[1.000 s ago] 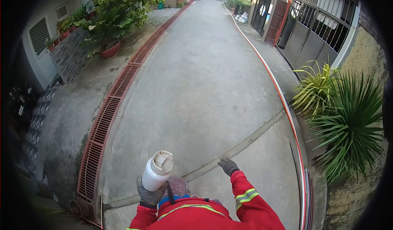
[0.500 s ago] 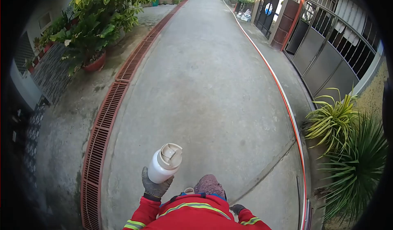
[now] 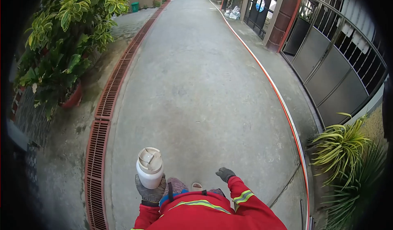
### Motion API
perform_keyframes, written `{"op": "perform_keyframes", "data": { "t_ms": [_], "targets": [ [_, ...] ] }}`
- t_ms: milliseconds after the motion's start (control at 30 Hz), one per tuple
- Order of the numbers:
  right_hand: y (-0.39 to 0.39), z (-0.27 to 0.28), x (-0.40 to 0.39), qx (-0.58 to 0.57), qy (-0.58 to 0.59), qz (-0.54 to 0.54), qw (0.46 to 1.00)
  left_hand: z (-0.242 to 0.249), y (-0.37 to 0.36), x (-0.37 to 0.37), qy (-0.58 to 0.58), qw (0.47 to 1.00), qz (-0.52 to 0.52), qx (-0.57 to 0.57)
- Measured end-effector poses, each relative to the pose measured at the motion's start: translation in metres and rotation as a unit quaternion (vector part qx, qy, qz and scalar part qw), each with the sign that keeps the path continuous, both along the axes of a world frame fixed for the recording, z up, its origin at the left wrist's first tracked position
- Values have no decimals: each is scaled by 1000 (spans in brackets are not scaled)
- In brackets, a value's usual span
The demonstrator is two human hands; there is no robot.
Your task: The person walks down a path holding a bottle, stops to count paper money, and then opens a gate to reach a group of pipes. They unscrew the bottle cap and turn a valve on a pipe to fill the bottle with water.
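A white bottle (image 3: pixel 150 175) with a beige lid (image 3: pixel 150 159) stands nearly upright in my left hand (image 3: pixel 152 193). The grey-gloved fingers are closed round its lower part, and the palm side is hidden behind it. My right hand (image 3: pixel 225 174), also in a dark grey glove, is held out ahead of the red sleeve (image 3: pixel 241 193). Its fingers look curled in, and nothing shows in them. Between the hands, below, one sandalled foot (image 3: pixel 197 186) shows under my red jacket (image 3: pixel 196 209).
A concrete lane (image 3: pixel 192 87) runs straight ahead. A reddish drain grate (image 3: pixel 102 136) follows its left side, near a large potted plant (image 3: pixel 73 62). Along the right lie an orange-and-white hose-like line (image 3: pixel 282 101), a grey metal gate (image 3: pixel 327 74) and spiky plants (image 3: pixel 342 146).
My right hand has swung forward from beside my body into fuller view. The left hand and bottle have shifted left and slightly down. The surroundings have moved nearer.
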State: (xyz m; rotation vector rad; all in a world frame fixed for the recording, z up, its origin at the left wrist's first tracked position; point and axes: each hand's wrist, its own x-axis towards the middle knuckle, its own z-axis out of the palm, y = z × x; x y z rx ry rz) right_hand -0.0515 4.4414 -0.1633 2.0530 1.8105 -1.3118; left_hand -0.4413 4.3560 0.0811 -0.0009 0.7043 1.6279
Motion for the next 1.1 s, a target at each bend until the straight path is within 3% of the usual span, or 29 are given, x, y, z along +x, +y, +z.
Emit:
{"op": "perform_keyframes", "data": {
  "t_ms": [33, 133, 233, 300, 333, 400, 433, 467, 500, 533, 600, 700, 833, 900, 933, 1000, 1100],
  "targets": [
    [75, 66, -29, 63, 25, -13, 998, 3, 41, -2, -26, 1000, 10, 1],
    [276, 132, -87, 193, 118, 7, 974, -10, 160, -18, -88, 996, 25, -6],
    [414, 161, -124, 258, 179, -6, 949, -38, 280, -43, -100, 995, 16, -13],
    [476, 138, -133, 249, 193, -12, 949, -30, 366, -56, -91, 995, 46, -20],
    [500, 110, -130, 227, 183, -13, 956, -23, 413, -58, 52, 998, 35, -11],
    [527, 36, -106, 81, 126, -58, 987, -9, 506, -60, 341, 939, 37, -36],
    [523, -13, -84, 114, 66, -12, 991, -17, 553, -86, 97, 994, 16, -37],
    [520, -56, -56, 36, 19, 121, 992, -17, 597, -101, 13, 1000, -3, -21],
    [522, -32, -54, -165, -14, 50, 985, -16, 641, -116, -74, 997, -21, -13],
    [508, -70, -34, -212, -43, 9, 976, -16, 685, -131, -158, 987, -38, -12],
    [496, -81, -22, -304, -35, -126, 943, -9, 772, -144, -130, 991, -36, -1],
    [571, -82, -32, -367, -27, -198, 908, -21, 900, -167, -97, 995, -34, -2],
    [786, -103, -62, -329, -6, -133, 935, -18, 1062, -171, -67, 998, 10, 11],
    [926, -110, -75, -252, -34, 35, 966, -24, 1145, -178, 25, 999, 11, 32],
    [1014, -97, -92, -189, -54, 106, 975, -15, 1181, -181, -15, 999, 34, 11],
    [1197, -40, -145, -56, -43, 74, 995, -2, 1249, -183, -66, 996, 55, -9],
    [1454, 49, -215, 115, 69, -6, 991, -12, 1370, -203, -79, 996, 42, 2]
  ]
}}
